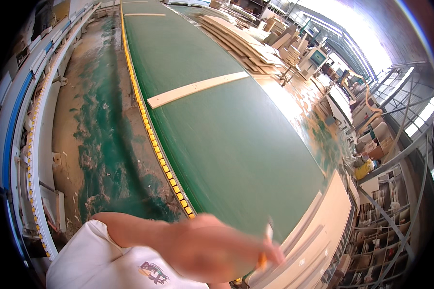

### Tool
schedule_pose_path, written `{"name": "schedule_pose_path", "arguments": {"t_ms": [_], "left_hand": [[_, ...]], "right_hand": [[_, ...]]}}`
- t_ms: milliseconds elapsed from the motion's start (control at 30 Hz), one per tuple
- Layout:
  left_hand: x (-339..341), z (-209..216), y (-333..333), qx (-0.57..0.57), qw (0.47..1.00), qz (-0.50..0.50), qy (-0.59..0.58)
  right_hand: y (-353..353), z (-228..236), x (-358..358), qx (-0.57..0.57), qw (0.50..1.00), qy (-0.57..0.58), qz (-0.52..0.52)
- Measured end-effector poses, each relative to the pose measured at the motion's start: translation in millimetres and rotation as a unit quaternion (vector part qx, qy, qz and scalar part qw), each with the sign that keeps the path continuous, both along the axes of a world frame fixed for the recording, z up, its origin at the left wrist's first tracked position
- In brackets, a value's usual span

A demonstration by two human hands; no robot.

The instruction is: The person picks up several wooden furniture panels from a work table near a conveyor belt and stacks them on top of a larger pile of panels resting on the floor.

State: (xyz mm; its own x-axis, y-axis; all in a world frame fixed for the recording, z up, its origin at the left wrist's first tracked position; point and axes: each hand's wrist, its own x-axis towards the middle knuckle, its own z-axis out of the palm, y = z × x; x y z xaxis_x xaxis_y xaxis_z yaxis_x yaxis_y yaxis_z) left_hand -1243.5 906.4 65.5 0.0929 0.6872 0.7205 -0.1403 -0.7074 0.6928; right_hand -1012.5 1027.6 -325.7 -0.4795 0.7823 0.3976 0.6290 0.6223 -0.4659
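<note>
My left arm reaches across my front from a white sleeve, and my left hand (270,254) is over the near end of the green conveyor belt (236,144), smeared by motion. Its fingers look closed around a small thing with a pale, narrow upper end (269,232) and an orange part (262,260); blur hides what kind it is. Nearest to the hand lie several pale wooden boards (330,214), stacked along the belt's near right side. Farther up, a single narrow wooden strip (197,88) lies across the belt. My right hand does not show.
Yellow rollers (161,161) line the belt's left edge. Left of a green-stained floor (106,144) runs another long machine rail (41,125). Stacked panels (241,41) stand beyond the belt on the right, with a rack (381,231) at the near right.
</note>
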Motion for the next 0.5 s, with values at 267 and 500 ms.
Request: {"name": "schedule_pose_path", "arguments": {"t_ms": [267,500], "left_hand": [[-117,-236,-10,-0.331,0.812,0.473,-0.085],[-153,-546,-232,-0.588,0.359,0.637,-0.347]], "right_hand": [[2,-7,9,-0.023,0.999,0.0,-0.035],[2,-15,-7,-0.058,0.998,-0.009,-0.013]]}}
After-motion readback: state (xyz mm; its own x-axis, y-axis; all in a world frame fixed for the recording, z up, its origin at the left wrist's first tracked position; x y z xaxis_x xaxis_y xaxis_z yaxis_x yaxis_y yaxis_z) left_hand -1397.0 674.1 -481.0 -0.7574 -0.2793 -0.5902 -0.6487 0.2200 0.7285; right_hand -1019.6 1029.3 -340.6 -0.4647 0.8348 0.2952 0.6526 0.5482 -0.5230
